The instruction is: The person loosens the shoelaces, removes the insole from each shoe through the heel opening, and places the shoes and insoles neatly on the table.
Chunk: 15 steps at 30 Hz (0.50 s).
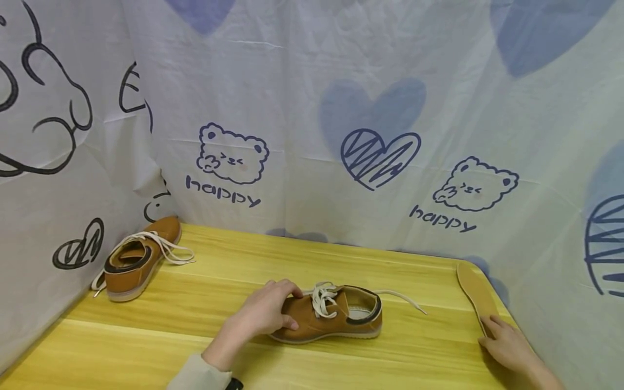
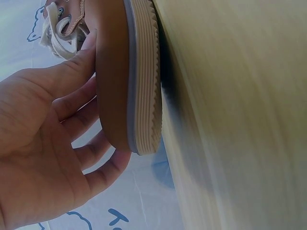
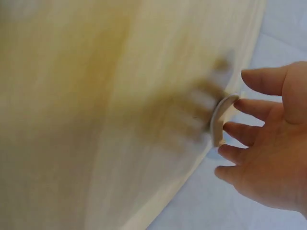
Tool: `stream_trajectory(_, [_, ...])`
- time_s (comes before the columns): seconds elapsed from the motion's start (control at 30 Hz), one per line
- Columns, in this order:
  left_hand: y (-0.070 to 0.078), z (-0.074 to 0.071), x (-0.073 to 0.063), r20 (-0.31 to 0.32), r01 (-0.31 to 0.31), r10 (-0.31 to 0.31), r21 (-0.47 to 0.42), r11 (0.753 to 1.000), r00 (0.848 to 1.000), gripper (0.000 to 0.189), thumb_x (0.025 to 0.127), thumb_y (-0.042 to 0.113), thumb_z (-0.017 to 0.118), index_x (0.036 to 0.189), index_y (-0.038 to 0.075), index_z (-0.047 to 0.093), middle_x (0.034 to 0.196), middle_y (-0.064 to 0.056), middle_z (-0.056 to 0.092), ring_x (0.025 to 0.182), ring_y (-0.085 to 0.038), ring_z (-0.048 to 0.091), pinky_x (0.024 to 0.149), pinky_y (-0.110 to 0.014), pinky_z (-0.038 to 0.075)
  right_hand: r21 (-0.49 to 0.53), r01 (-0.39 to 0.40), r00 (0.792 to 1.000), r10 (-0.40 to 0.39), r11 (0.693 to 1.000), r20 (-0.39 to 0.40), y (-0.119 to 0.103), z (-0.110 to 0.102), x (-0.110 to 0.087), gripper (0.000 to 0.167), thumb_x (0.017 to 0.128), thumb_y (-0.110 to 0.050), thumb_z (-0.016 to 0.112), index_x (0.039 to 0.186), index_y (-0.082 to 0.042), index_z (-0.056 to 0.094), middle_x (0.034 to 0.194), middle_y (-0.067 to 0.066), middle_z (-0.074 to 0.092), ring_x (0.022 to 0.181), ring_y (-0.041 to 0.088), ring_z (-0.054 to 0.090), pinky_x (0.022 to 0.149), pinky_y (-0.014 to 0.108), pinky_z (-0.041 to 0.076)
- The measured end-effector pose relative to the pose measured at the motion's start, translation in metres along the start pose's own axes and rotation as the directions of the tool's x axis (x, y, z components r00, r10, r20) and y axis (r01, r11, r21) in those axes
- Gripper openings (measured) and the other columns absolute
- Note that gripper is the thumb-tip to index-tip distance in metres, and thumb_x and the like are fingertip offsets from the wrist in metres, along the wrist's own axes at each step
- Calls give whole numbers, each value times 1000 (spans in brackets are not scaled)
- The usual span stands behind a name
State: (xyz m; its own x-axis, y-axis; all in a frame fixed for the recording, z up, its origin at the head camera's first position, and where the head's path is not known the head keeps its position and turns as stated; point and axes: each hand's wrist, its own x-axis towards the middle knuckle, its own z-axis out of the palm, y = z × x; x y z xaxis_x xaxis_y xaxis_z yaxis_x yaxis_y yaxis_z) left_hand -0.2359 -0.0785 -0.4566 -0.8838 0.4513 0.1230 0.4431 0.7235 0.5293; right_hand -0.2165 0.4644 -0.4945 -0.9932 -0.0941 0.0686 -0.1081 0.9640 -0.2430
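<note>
In the head view a brown lace-up shoe (image 1: 312, 317) with cream laces lies on the wooden table, its toe to the left. My left hand (image 1: 268, 309) grips the toe, thumb on the near side and fingers over the far side. The left wrist view shows the thumb and fingers along the brown upper, above the ribbed pale sole (image 2: 144, 76). At the right, a tan insole (image 1: 473, 287) lies near the table's edge. My right hand (image 1: 507, 344) is at its near end, fingertips touching it; in the right wrist view the thumb stands apart from the curved insole end (image 3: 221, 117).
A second brown shoe (image 1: 134, 265) with loose white laces stands at the back left against the cloth. White printed cloth (image 1: 302, 108) hangs round the table's back and sides. One loose lace (image 1: 402, 298) trails right from the middle shoe across the yellow wooden tabletop (image 1: 234, 249).
</note>
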Motion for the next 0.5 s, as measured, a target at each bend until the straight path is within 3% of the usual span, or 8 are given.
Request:
stream_trajectory(0.1, [0, 0, 0, 3, -1, 1, 3, 1000, 1000, 54, 76, 24, 93, 123, 13, 70, 130, -4, 67, 120, -32, 59, 98, -57, 51, 111, -11, 996, 20, 994, -81, -9, -6, -1, 46, 100, -4, 55, 133, 27, 48, 135, 53, 43, 124, 69, 44, 99, 72, 42])
stream_trajectory(0.23, [0, 0, 0, 4, 1, -1, 3, 1000, 1000, 54, 76, 24, 93, 124, 14, 70, 130, -3, 67, 121, -32, 59, 99, -57, 51, 266, -87, 978, 133, 960, -161, -30, -16, -2, 51, 109, -15, 45, 148, 16, 40, 146, 46, 39, 130, 66, 40, 100, 71, 41])
stream_trajectory(0.3, [0, 0, 1, 3, 1, -1, 2, 1000, 1000, 54, 76, 24, 93, 123, 14, 70, 130, -3, 67, 121, -32, 59, 98, -57, 51, 320, -106, 958, 182, 941, -220, -43, -20, -2, 52, 110, -22, 46, 152, 8, 42, 148, 41, 44, 130, 58, 48, 101, 57, 47])
stream_trajectory(0.4, [-1, 0, 1, 0, 1, -1, 1, 1000, 1000, 55, 75, 24, 93, 123, 14, 70, 130, -3, 67, 120, -32, 59, 97, -58, 51, 414, -65, 929, 206, 908, -306, -66, -22, 0, 50, 110, -25, 50, 152, 1, 48, 145, 33, 53, 119, 15, 64, 93, 23, 51])
stream_trajectory(0.5, [-1, 0, 1, 1, -3, 3, 3, 1000, 1000, 55, 75, 25, 94, 123, 14, 70, 130, -3, 67, 121, -33, 59, 98, -58, 51, 509, 2, 903, 217, 861, -370, -89, -22, 3, 45, 109, -23, 55, 149, -3, 54, 143, 21, 59, 106, -19, 51, 83, 1, 42])
